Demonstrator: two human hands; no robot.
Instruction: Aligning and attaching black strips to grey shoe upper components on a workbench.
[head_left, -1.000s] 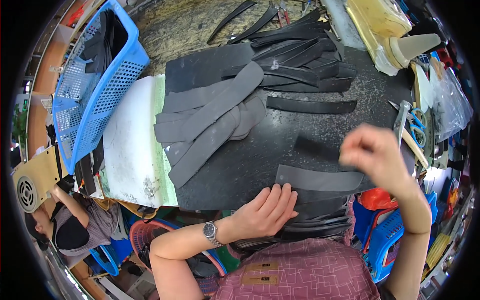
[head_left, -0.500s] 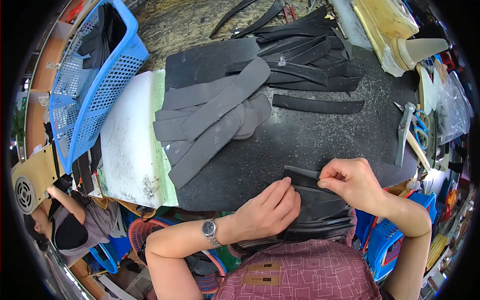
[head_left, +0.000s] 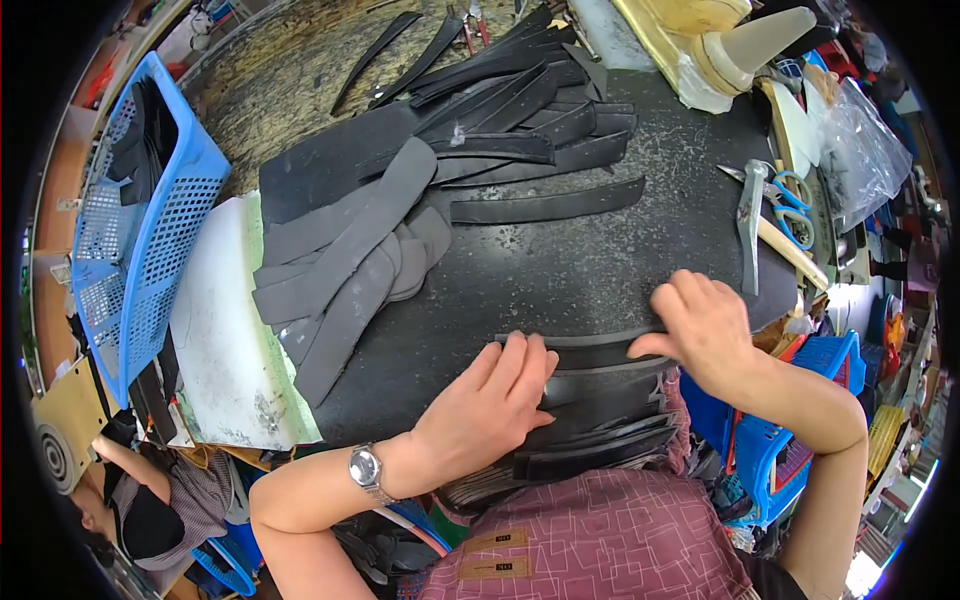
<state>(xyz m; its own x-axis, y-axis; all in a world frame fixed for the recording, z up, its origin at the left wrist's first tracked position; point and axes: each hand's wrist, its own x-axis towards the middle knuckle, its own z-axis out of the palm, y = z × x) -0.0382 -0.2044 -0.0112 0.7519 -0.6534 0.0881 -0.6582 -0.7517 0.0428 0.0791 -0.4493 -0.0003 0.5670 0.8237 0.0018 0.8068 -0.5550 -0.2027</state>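
A long black strip (head_left: 598,354), like leather or rubber with a raised edge, lies between my hands at the near edge of the dark work mat. My left hand (head_left: 492,392) has its fingers pressed together over the strip's left end. At the right end, my right hand (head_left: 705,328) grips it, thumb on the near side and fingers curled over the far edge. Right below are several more black strips (head_left: 610,440), stacked on my lap. Farther out lies a single black strip (head_left: 548,203), with a heap of black strips (head_left: 545,125) behind it.
Grey rounded pieces (head_left: 350,255) overlap at left, beside a white block (head_left: 215,330) and a blue basket (head_left: 150,230). A hammer (head_left: 752,225) and scissors (head_left: 793,210) lie at right. Beyond is a cone-shaped spool (head_left: 750,50). Another person (head_left: 165,500) sits at lower left.
My hands have moved farther apart along the strip, so more of it shows between them. The right hand's pinch has turned into a wider grip. The whole view has shifted and turned slightly.
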